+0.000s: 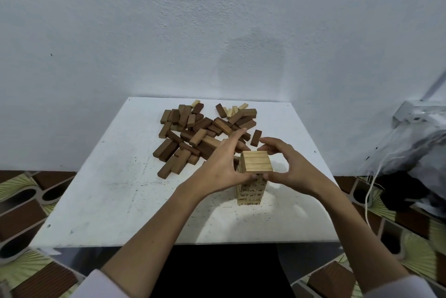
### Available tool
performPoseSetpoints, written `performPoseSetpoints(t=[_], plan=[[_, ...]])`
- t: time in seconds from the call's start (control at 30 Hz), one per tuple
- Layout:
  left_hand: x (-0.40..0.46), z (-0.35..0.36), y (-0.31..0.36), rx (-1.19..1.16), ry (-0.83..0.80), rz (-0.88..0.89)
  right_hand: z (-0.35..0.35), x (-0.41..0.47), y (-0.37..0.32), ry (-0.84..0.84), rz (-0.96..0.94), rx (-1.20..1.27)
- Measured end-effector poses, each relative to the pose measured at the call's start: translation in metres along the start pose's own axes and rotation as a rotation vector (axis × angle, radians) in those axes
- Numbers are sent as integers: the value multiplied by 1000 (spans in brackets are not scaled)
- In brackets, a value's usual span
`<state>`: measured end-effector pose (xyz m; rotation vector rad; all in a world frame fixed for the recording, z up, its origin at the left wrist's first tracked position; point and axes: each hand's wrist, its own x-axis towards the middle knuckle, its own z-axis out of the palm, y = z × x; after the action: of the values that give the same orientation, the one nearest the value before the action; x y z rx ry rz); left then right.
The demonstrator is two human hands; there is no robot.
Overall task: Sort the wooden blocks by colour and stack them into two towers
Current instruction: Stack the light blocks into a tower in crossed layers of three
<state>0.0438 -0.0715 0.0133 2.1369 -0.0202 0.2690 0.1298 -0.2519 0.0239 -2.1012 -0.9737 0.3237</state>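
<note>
Two hands bracket the top of a pale-wood tower (253, 178) on the white tabletop (115, 191): the left hand (223, 165) with fingers nearly straight along its left face, the right hand (287, 165) curved round its right side, thumbs pressing just under the top layer (257, 161), whose three blocks run left to right between the palms. Beyond the fingertips and mostly to the left lies the loose pile of dark brown blocks (193, 136), a few pale blocks (233, 110) at its far edge, so the left hand looks better placed for the next reach.
</note>
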Motion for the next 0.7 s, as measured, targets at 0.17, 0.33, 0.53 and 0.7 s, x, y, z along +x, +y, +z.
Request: performPoseSetpoints(t=[0.17, 0.33, 0.53, 0.7], plan=[[0, 1, 0, -11, -1, -9, -1, 2, 1, -10, 10, -11], [1, 0, -1, -12, -4, -10, -2, 3, 0, -25, 27, 9], [2, 0, -1, -38, -27, -39, -3, 5, -1, -51, 46, 23], [2, 1, -1, -53, -22, -45, -4, 5, 1, -65, 48, 34]])
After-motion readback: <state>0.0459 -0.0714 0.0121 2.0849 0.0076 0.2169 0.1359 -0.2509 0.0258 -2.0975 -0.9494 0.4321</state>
